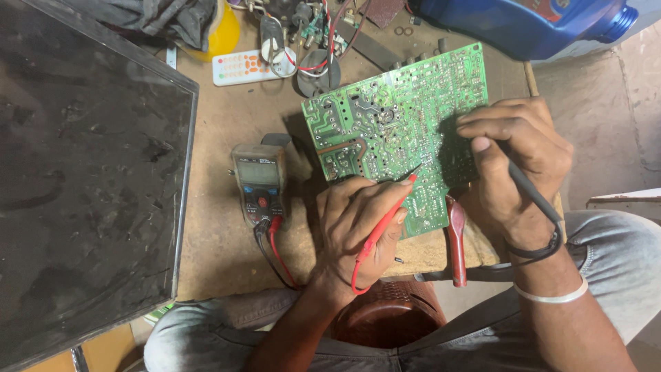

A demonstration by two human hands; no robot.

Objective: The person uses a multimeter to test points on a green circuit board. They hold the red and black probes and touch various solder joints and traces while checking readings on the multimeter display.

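**Friend:** What are you holding?

**Me:** My left hand [358, 220] pinches the red probe [385, 217] like a pencil. Its thin tip touches the green circuit board [392, 117], near the board's lower edge. My right hand [520, 162] has its fingers closed around the black probe [533, 193]. That tip is hidden under my fingers, so I cannot tell just where it touches.

**Friend:** Where is the board?

**Me:** It lies flat on the brown table [227, 227], right in front of me, shiny dots facing up. The little meter [260, 182] sits just to its left, with red and black wires plugged in.

**Friend:** Are you nearly done?

**Me:** I think I am in the middle. Both probes are down on the board, so the testing has begun. The meter's screen is too small to read. Lots of dots are left.

**Friend:** Anything else there?

**Me:** A red-handled tool [456, 241] beside the board, and a white remote [241, 67] farther back.
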